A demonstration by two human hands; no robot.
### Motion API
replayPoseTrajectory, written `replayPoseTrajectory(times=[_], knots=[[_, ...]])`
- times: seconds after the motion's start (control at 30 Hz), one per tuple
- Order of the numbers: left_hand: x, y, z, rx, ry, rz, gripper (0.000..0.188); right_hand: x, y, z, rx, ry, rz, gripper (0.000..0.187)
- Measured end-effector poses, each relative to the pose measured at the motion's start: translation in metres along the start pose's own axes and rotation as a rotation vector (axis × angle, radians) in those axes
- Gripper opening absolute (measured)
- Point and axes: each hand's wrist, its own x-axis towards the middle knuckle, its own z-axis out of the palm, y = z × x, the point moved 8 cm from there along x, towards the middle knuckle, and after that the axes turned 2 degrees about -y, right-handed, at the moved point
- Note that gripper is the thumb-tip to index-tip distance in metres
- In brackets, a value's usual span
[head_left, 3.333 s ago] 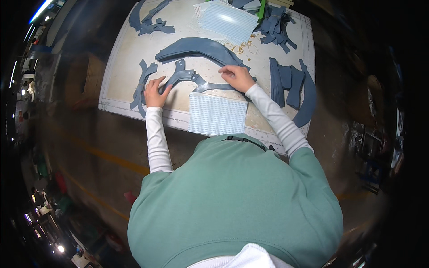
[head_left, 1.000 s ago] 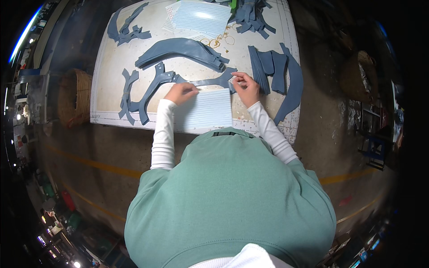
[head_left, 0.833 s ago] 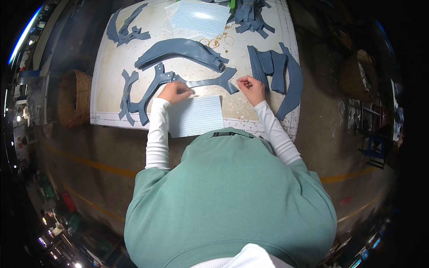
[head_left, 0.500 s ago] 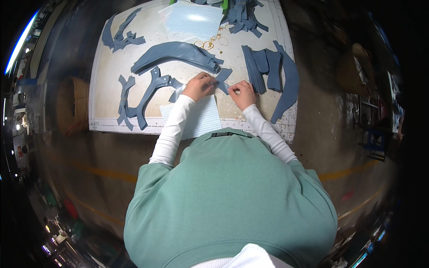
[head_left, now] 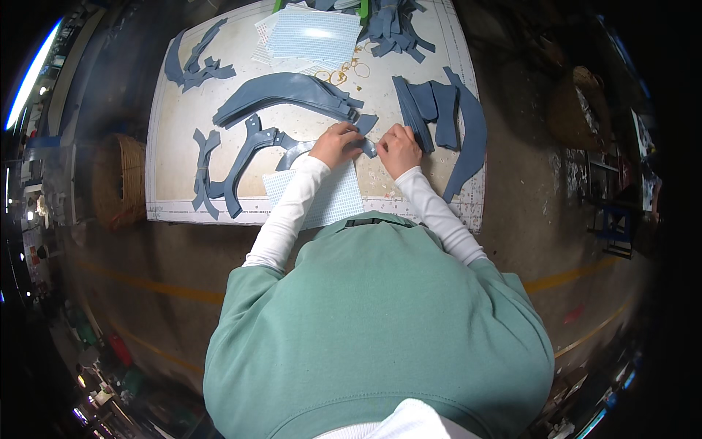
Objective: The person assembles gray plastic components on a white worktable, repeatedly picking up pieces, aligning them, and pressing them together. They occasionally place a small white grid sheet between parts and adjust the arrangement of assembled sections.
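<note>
My left hand [head_left: 336, 145] is closed over a curved blue-grey cut piece [head_left: 294, 155], which looks like leather or a similar sheet. The fingers curl onto its right part. Just right of it, my right hand [head_left: 400, 151] has its fingertips pinched together at the end of that piece; what they hold, if anything, is hidden. A small pale mark shows on that end. Another blue-grey strip end [head_left: 365, 124] lies just beyond the left fingers. Below the left hand, a white sheet with rows of small bluish printed marks [head_left: 333, 196] lies partly under the forearm.
A stack of long curved blue-grey pieces [head_left: 281, 95] lies beyond my hands. Forked pieces [head_left: 245, 157] are at left, more pieces [head_left: 446, 110] at right. Printed sheets [head_left: 314, 36], yellow rubber bands [head_left: 338, 76] and a tied bundle [head_left: 395, 29] lie at the far side of the table [head_left: 172, 146].
My left hand has shifted slightly right and down along the piece. The right fingers have drawn in closer together at its end. The view has shifted slightly.
</note>
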Motion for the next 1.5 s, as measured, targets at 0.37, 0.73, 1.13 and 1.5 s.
replayPoseTrajectory(times=[0.37, 0.73, 1.13, 1.5], knots=[[0.0, -0.022, 0.002, -0.073, 0.099, -0.284, 0.031, 0.065, 0.002, 0.006, 0.118, -0.149, -0.315, 0.008], [-0.004, -0.029, 0.007, -0.22, 0.167, -0.418, 0.027, 0.069, -0.004, 0.012, 0.081, -0.078, -0.363, 0.005], [-0.001, -0.022, 0.001, -0.201, 0.132, -0.326, 0.02, 0.081, 0.0, 0.041, 0.109, -0.473, -0.255, 0.054], [-0.001, -0.023, 0.003, -0.246, 0.115, -0.317, 0.019, 0.08, -0.012, 0.026, -0.017, -0.202, -0.248, 0.054]])
